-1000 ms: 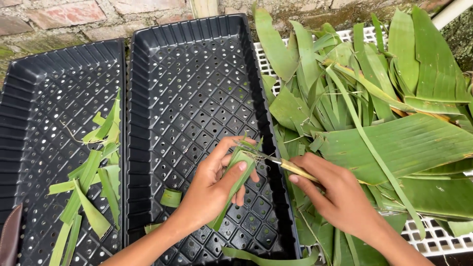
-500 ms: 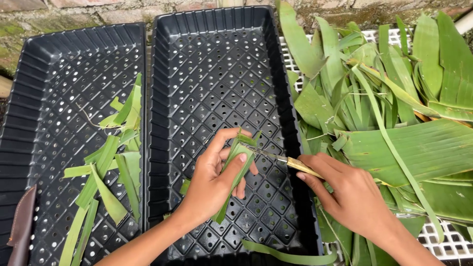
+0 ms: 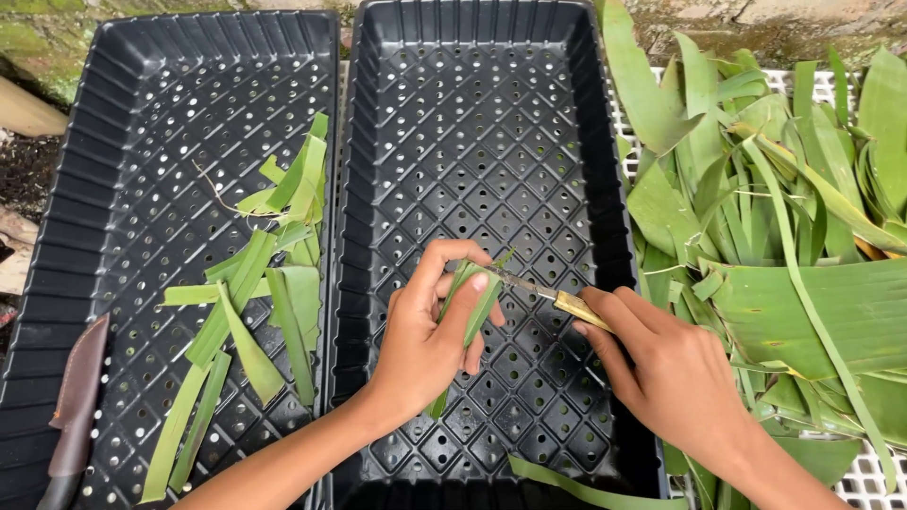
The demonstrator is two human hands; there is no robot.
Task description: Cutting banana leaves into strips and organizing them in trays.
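Two hands working a folded leaf strip over perforated black trays.

The left hand point(image 3: 425, 345) grips a narrow folded green leaf strip point(image 3: 468, 316) between thumb and fingers, above the middle tray point(image 3: 477, 123). The right hand point(image 3: 675, 378) holds a small knife point(image 3: 543, 293) by its yellowish handle, blade tip touching the strip's upper end. The left tray point(image 3: 123, 142) contains cut leaf strips point(image 3: 255, 312) lying loosely (mostly along its right half), with a brown sheath point(image 3: 76, 406) resting on its lower left rim. A pile of long green leaves point(image 3: 784, 236) lies on a white grid rack point(image 3: 874, 482) at the right, just beside the middle tray.
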